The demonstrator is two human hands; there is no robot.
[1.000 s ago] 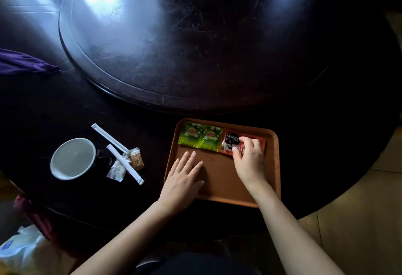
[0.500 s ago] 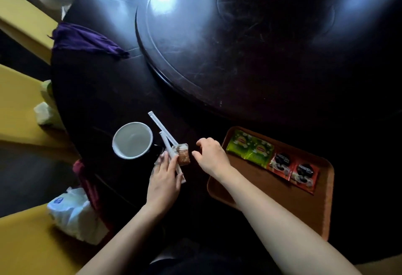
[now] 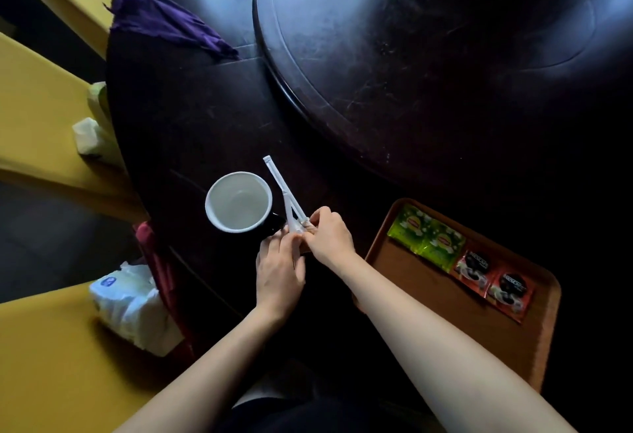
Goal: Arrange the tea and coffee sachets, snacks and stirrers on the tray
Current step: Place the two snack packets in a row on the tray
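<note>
Head view: two white paper-wrapped stirrers (image 3: 286, 193) lie on the dark round tabletop (image 3: 212, 117) just right of a white-lined mug (image 3: 238, 201), splayed in a narrow V whose near ends meet under both hands. Right hand (image 3: 329, 239) has its grip pinching at that junction, thumb and forefinger pressed together on the wrapper ends; left hand (image 3: 279, 270) lies beside it, fingers (image 3: 287, 241) touching the same ends, though whether they clamp or merely steady cannot be told. Snack packets are hidden under the hands, if there at all. Brown rectangular tray (image 3: 428, 299) sits to the right, well apart from the mug, with two green tea sachets (image 3: 426, 234) and two red coffee sachets (image 3: 493, 282) in a row along its far edge; the near half is bare. Judgement: the step is gathering the stirrers. To do it well, close the V first so both sticks lie parallel, take them together near the middle rather than the tips so they do not droop or fan, lift clear of the mug rim, then lay them in the tray's bare near half, alongside the sachet row. Thin wrappers may slip; hold firmly.
</note>
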